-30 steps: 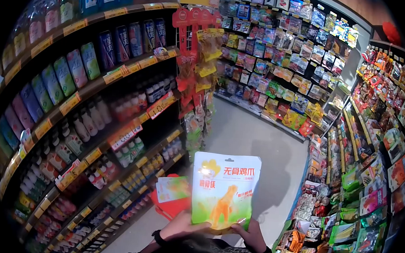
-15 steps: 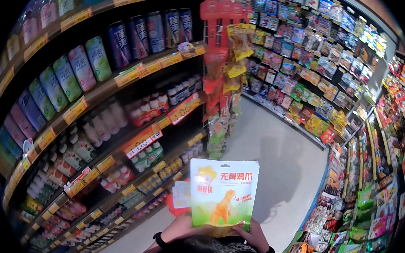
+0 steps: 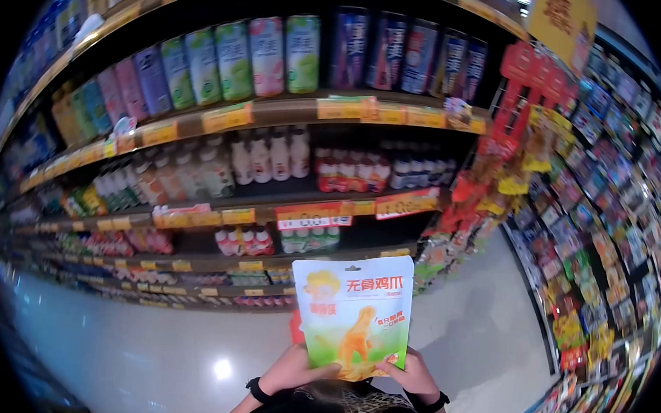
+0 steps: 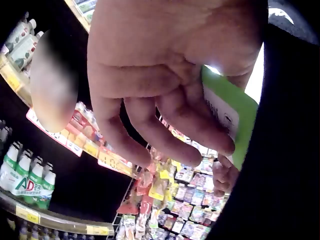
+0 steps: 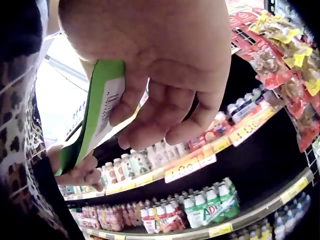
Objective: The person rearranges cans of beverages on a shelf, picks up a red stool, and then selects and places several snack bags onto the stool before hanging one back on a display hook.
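Note:
A white and green snack bag point(image 3: 350, 314) with a yellow flower mark and red Chinese lettering stands upright in front of the body in the head view. My left hand point(image 3: 294, 369) pinches its lower left corner, thumb on the printed front. At the lower right corner my right hand point(image 3: 413, 374) grips it the same way. The left wrist view shows fingers point(image 4: 177, 120) curled behind the green edge of the bag point(image 4: 242, 120). In the right wrist view a barcode shows on the back of the bag point(image 5: 102, 107), beside the curled fingers of the right hand.
Ahead stands a drinks shelf point(image 3: 291, 112) with tall cans point(image 3: 266, 57) and small bottles point(image 3: 271, 156). Red and yellow snack packs point(image 3: 527, 150) hang at its right end. A wall of packaged snacks point(image 3: 600, 253) lies to the right. Shiny floor point(image 3: 155, 355) stretches below.
The head view has swung left, so the drinks shelf now fills the front and the snack wall has shifted right. Both hands keep their hold on the bag.

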### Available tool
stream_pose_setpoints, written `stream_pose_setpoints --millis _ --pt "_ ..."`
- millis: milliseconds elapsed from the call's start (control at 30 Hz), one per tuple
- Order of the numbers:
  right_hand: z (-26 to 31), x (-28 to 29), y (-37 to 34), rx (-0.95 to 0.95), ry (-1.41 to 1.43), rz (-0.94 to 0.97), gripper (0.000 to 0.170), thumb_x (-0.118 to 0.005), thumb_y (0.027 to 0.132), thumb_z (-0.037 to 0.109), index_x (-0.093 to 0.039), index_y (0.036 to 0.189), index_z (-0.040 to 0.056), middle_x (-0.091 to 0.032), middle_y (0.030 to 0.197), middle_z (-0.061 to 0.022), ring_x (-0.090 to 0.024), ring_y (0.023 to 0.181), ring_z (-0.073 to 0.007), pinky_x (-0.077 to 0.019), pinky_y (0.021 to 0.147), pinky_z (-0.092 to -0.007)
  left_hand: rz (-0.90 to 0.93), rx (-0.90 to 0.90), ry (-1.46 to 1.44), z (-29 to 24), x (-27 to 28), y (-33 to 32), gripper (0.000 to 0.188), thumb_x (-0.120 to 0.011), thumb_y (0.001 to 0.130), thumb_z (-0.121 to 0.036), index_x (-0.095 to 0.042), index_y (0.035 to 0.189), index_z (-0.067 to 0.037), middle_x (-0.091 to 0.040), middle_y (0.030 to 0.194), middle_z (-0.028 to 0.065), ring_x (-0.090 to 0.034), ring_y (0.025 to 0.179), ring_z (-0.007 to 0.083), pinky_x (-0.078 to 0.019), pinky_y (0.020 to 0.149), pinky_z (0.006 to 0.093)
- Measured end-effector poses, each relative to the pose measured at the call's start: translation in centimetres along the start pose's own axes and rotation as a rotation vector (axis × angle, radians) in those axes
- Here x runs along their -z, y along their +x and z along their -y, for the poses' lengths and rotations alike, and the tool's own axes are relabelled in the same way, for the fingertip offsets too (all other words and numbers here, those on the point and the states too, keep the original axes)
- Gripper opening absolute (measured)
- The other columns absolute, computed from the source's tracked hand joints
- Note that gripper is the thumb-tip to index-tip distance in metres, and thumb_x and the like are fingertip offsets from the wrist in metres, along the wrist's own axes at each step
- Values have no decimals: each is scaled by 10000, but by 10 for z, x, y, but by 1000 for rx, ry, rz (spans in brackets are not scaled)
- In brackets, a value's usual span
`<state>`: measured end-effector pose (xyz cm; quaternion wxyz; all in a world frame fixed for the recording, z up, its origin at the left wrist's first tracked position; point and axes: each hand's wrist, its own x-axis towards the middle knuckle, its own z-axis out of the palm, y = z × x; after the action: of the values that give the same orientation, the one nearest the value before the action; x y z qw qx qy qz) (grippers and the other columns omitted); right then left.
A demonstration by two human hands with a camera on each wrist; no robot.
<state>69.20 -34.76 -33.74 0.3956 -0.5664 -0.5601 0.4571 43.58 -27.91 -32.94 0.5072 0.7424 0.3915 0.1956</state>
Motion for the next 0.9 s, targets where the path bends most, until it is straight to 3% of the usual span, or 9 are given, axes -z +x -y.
stream_pose_setpoints --millis 167,367,567,600,667,767,833,900 --pt "10 27 44 256 -195 171 227 -695 814 178 -635 942 1 -645 841 -154 -609 778 -326 -479 694 -369 -250 -37 7 5 -19 4 349 -704 825 -247 -633 1092 -35 -676 1025 137 -652 899 287 -501 812 358" --pt "-14 24 60 168 -128 206 256 -706 802 226 -641 927 12 -646 824 -159 -605 770 -342 -477 691 -399 -393 62 2 1 -32 2 346 -706 817 -239 -631 1072 -18 -677 993 152 -653 872 297 -505 798 354" --pt "-27 27 75 225 -369 357 288 -706 806 252 -605 898 -1 -642 902 -185 -595 771 -370 -477 691 -405 -442 175 -78 13 -49 1 326 -688 830 -248 -613 1022 4 -674 886 157 -650 786 307 -507 742 360" --pt "-31 24 77 206 -391 331 359 -698 815 253 -547 1029 6 -632 952 -207 -601 803 -394 -479 704 -413 -459 211 -113 17 -51 3 318 -684 833 -240 -606 1022 3 -669 878 159 -648 787 302 -505 742 360" --pt "-48 14 84 81 -351 314 416 -688 828 216 -483 1123 7 -634 946 -207 -617 846 -380 -488 728 -396 -488 294 -185 29 -58 10 302 -676 838 -225 -593 1022 0 -661 861 161 -644 789 290 -501 741 359" --pt "-96 -1 99 -92 -334 369 482 -661 845 183 -406 1216 11 -624 1008 -223 -631 917 -374 -496 757 -384 -414 398 -216 72 -78 21 315 -666 845 -209 -559 1057 -2 -653 859 149 -636 801 258 -491 763 352" --pt "-145 -11 107 -204 -312 389 454 -639 853 162 -413 1219 13 -620 1038 -213 -639 930 -347 -497 770 -378 -7 518 -339 115 -89 27 364 -617 868 -158 -490 1173 -7 -633 987 133 -615 886 214 -475 813 329" --pt "-170 -17 120 -242 -429 474 400 -578 877 124 -431 1234 19 -612 1054 -186 -633 929 -262 -492 794 -354 2 552 -479 145 -106 31 384 -600 877 -130 -479 1221 -8 -622 1054 102 -589 947 177 -465 843 315"
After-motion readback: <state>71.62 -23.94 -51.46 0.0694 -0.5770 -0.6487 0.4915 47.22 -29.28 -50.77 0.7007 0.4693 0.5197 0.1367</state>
